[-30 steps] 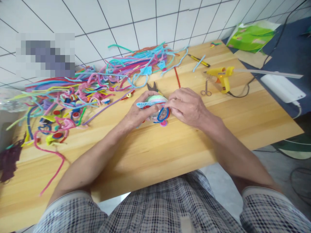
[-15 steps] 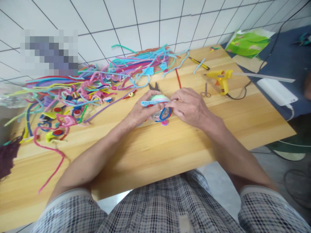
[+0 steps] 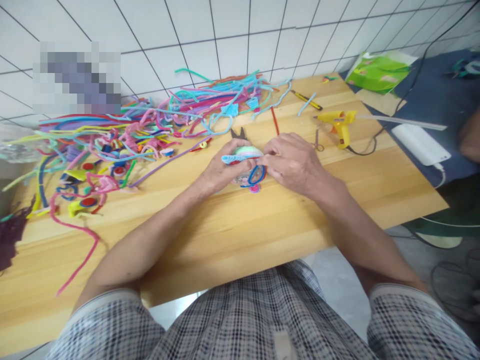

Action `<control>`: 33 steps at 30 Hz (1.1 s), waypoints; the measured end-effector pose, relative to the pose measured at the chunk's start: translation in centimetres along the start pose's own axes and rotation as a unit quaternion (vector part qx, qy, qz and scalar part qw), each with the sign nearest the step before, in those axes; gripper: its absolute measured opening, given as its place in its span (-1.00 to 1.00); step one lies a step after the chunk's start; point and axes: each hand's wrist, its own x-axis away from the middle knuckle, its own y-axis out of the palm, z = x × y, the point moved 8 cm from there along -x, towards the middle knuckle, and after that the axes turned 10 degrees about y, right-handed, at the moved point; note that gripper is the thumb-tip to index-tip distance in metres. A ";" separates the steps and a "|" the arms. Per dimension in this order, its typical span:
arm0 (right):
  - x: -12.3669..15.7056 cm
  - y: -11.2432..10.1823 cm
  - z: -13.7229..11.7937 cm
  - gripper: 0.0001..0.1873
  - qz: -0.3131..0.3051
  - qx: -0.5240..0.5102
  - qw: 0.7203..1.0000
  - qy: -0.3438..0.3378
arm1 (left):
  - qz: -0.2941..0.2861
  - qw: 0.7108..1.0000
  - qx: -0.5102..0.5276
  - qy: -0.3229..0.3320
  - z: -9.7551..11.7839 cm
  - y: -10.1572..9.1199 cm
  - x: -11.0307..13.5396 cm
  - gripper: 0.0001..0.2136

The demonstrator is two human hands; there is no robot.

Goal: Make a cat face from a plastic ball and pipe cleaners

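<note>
Little has changed over the last second: both hands stay clasped on the craft ball (image 3: 245,162), just in front of the pliers (image 3: 237,133) on the worktop (image 3: 240,225). The left hand (image 3: 219,170) cups it while the right hand (image 3: 290,162) pinches its edge, so the fitting seems ongoing. The fingers (image 3: 270,160) hide most of the ball, and what it is made of stays unclear.

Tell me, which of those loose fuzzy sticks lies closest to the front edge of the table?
The long pink pipe cleaner on the left: it trails away from the colourful heap by the wall, curving towards the wooden table's near edge, while the others lie farther back.
</note>
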 end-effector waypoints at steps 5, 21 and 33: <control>-1.3 0.0 0.4 -0.73 -0.026 -0.021 0.999 0.023 | -0.004 1.000 0.024 0.002 -0.6 0.0 -0.2 -0.44; 7.0 0.0 -1.7 -0.65 0.047 -0.135 0.947 0.288 | -0.008 1.000 -0.020 0.010 -0.9 -0.1 -0.4 -0.34; 4.2 4.3 1.1 -0.40 -0.012 -0.416 0.800 0.432 | 0.090 0.988 -0.098 0.084 -0.2 0.6 1.5 -0.44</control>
